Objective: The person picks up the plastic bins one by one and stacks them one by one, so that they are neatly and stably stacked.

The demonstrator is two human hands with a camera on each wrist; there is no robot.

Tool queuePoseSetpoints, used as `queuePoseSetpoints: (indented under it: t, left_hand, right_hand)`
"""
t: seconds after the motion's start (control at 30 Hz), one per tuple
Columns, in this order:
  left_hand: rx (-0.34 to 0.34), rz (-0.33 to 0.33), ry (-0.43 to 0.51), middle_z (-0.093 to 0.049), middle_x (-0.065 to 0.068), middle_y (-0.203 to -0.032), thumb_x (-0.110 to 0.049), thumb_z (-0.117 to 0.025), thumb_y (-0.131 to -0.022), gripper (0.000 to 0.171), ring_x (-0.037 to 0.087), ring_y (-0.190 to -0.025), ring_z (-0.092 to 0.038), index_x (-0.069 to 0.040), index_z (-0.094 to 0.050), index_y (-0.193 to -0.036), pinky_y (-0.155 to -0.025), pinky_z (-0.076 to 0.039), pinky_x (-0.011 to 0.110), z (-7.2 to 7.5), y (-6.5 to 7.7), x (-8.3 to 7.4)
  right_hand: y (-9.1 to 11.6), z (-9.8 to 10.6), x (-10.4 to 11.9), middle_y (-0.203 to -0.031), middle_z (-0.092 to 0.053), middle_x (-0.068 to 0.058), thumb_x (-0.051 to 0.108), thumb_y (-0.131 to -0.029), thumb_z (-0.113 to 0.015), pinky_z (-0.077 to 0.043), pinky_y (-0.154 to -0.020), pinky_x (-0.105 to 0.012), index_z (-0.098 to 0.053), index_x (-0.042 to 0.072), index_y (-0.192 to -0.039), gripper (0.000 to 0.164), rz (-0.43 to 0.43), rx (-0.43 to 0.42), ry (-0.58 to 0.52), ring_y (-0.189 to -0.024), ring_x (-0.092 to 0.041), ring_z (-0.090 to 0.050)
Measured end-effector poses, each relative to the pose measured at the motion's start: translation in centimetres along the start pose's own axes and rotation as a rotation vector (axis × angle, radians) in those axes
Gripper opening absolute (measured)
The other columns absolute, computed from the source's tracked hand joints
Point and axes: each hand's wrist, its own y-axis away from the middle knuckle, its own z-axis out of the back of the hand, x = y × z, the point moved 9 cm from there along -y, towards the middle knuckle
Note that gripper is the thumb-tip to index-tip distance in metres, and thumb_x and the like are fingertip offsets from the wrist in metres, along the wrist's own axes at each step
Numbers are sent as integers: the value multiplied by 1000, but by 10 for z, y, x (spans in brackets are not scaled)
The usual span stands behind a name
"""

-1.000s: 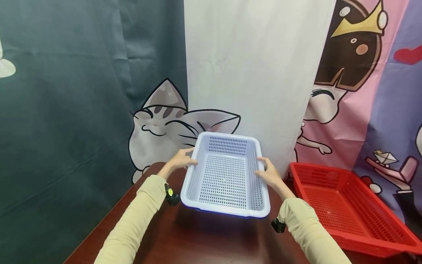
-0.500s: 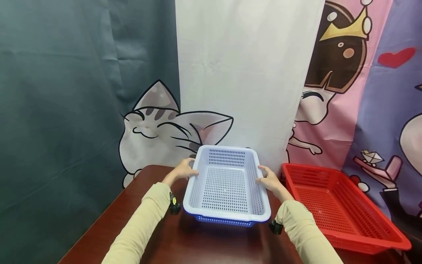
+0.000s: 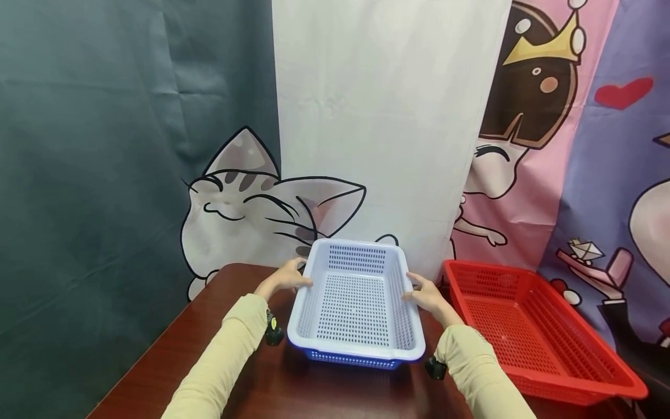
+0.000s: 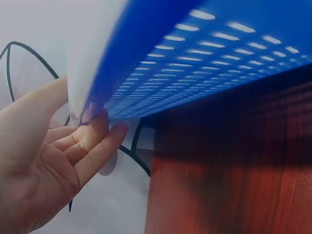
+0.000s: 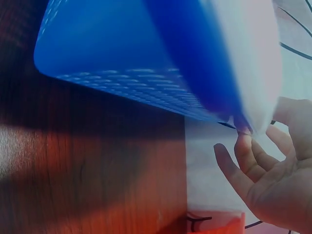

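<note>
A rectangular plastic basket, white inside with slotted walls and blue outside, is held over the brown table. Nothing lies in it. My left hand grips its left rim, thumb over the top and fingers underneath. On the opposite rim my right hand pinches in the same way. The left wrist view shows the blue slotted underside above the wood, with my left fingers curled below the rim. In the right wrist view my right hand holds the white rim. Whether the basket's base touches the table cannot be made out.
A larger red slotted basket stands to the right, close to my right forearm. The dark reddish-brown table ends at a left edge. Behind hangs a printed cloth with a cartoon cat, just past the basket's far side.
Both hands have lowered the white and blue basket toward the table, and more of its blue front wall shows. The view has turned slightly to the right. The grip stays the same.
</note>
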Motion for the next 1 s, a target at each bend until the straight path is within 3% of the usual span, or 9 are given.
queuePoseSetpoints:
  t: [0.1,0.23,0.47,0.6,0.8,0.9,1.0]
  left_hand:
    - [-2,3,-12,-69,22,-90,-5,-68,-81,72,16,-67,-63,6,-34,-143,-71,-59,50,-2,1,1]
    - [-8,18,-23,-69,24,-95,-6,-68,-80,72,19,-72,-66,7,-35,-143,-68,-60,44,-6,2,6]
    - [-61,27,20,-71,21,-89,-8,-68,-78,72,19,-72,-67,5,-39,-142,-65,-59,40,-7,3,17]
    - [-78,-7,37,-71,20,-85,-9,-68,-78,71,18,-72,-67,5,-39,-142,-66,-59,41,-8,2,13]
    - [-65,-41,-14,-68,16,-78,-13,-68,-84,67,13,-62,-61,8,-40,-141,-69,-59,49,-8,2,2]
    - [-43,-29,-49,-65,11,-74,-15,-68,-87,67,12,-57,-57,8,-39,-142,-69,-59,50,-8,2,1]
    - [-42,-45,-95,-66,14,-80,-17,-68,-88,68,17,-63,-59,10,-38,-142,-71,-59,46,-5,3,-3]
  right_hand:
    - [-1,0,-3,-115,-60,-34,4,-80,-65,-57,-80,-45,-36,-4,-147,73,1,-3,4,-90,-30,-66]
    - [-1,-2,-7,-111,-62,-33,4,-80,-65,-56,-77,-39,-38,-6,-145,72,5,-8,13,-86,-27,-66]
    - [0,-5,-13,-116,-62,-35,6,-80,-66,-56,-78,-38,-39,-5,-145,71,-18,-17,-2,-88,-27,-67]
    - [1,-1,-14,-118,-60,-35,6,-82,-65,-57,-80,-41,-38,-5,-145,70,-20,-34,-11,-90,-30,-67]
    - [1,5,-10,-123,-56,-39,8,-87,-62,-57,-83,-45,-36,-8,-145,66,11,-24,-2,-96,-35,-66]
    - [2,6,-9,-129,-52,-40,12,-92,-60,-57,-81,-41,-34,-11,-145,63,22,4,-8,-100,-35,-65]
    - [4,11,-7,-135,-48,-40,17,-97,-55,-56,-77,-36,-32,-11,-145,61,18,20,-15,-100,-32,-66]
